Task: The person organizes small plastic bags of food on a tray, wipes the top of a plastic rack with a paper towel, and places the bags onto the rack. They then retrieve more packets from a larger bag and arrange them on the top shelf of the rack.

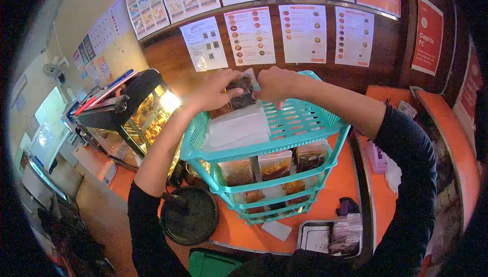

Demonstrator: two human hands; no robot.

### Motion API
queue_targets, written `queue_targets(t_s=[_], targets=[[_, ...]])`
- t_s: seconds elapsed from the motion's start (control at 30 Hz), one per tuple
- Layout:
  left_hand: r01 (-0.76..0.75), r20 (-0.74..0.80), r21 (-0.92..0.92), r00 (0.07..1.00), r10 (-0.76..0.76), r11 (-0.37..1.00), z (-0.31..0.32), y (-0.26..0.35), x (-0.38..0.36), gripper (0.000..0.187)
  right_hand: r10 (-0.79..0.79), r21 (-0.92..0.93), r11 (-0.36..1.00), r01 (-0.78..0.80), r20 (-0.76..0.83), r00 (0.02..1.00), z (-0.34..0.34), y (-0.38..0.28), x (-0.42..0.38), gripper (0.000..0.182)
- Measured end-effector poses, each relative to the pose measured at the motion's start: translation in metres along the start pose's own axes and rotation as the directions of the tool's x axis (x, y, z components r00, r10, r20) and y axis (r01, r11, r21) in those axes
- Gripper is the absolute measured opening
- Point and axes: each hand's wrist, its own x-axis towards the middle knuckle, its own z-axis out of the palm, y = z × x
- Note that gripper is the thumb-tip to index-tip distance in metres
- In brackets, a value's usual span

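Observation:
Over the top tier of a teal plastic rack [300,119], both my hands meet at a small clear packet with dark contents [245,86]. My left hand [219,93] is closed on the packet from the left, its thumb lying across the front. At the packet's right edge, my right hand [277,85] has its fingers pinched together. Below them, white paper sheets [239,127] lie in the tier. Another packet [219,112] shows partly under my left hand.
Lower tiers hold several filled packets [274,166]. A lit glass food warmer [147,117] stands left, with a round black lid [189,216] nearer me. A metal tray [307,236] holds more packets on the orange counter [338,185]. Menu sheets [250,35] cover the wall.

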Motion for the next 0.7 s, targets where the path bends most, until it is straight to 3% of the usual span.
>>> queue_targets(t_s=[0.07, 0.1, 0.2, 0.3, 0.37, 0.43, 0.5, 0.53, 0.6, 0.67, 0.7], targets=[[0.039, 0.002, -0.066, 0.999, -0.038, 0.997, -0.002, 0.003, -0.001, 0.045, -0.050, -0.202, 0.979, 0.013, -0.179, 0.982, -0.003, -0.005, -0.010, 0.046], [0.075, 0.002, -0.129, 0.997, -0.076, 0.989, -0.004, 0.007, 0.000, 0.044, -0.048, -0.196, 0.980, 0.012, -0.180, 0.982, -0.001, -0.004, -0.011, 0.046], [0.107, 0.007, -0.072, 0.994, -0.107, 0.992, -0.008, 0.013, -0.001, 0.042, -0.172, -0.159, 0.976, 0.148, -0.153, 0.973, 0.001, -0.003, -0.008, 0.043], [0.138, 0.106, 0.071, 0.984, -0.145, 0.988, -0.012, 0.017, -0.001, 0.039, -0.118, -0.107, 0.989, 0.106, -0.114, 0.986, 0.006, 0.002, 0.005, 0.037], [0.079, 0.073, 0.076, 0.994, -0.085, 0.994, -0.008, 0.012, -0.002, 0.041, -0.127, -0.103, 0.987, 0.121, -0.053, 0.990, 0.013, 0.009, 0.018, 0.025], [0.108, 0.059, 0.120, 0.992, -0.115, 0.987, -0.007, 0.012, -0.006, 0.045, -0.106, -0.172, 0.980, 0.098, -0.034, 0.994, 0.010, 0.000, 0.009, 0.026], [0.093, 0.097, 0.102, 0.990, -0.103, 0.990, -0.005, 0.006, -0.004, 0.048, 0.046, -0.005, 0.999, -0.046, 0.014, 0.999, 0.005, -0.007, -0.001, 0.025], [0.106, 0.087, 0.096, 0.990, -0.114, 0.990, -0.005, 0.006, -0.005, 0.047, 0.047, -0.001, 0.999, -0.047, 0.012, 0.999, 0.001, -0.011, -0.013, 0.025], [0.111, 0.091, 0.091, 0.989, -0.120, 0.990, -0.005, 0.008, -0.007, 0.046, 0.005, -0.088, 0.996, -0.020, -0.164, 0.986, -0.010, -0.012, -0.042, 0.036], [0.029, -0.007, -0.067, 1.000, -0.030, 0.997, -0.003, 0.009, -0.010, 0.047, -0.060, -0.096, 0.995, 0.033, -0.294, 0.954, -0.022, -0.009, -0.075, 0.037], [0.036, 0.017, -0.042, 0.999, -0.035, 0.998, -0.004, 0.005, -0.009, 0.054, -0.087, -0.099, 0.994, 0.055, -0.359, 0.929, -0.027, -0.002, -0.087, 0.038]])
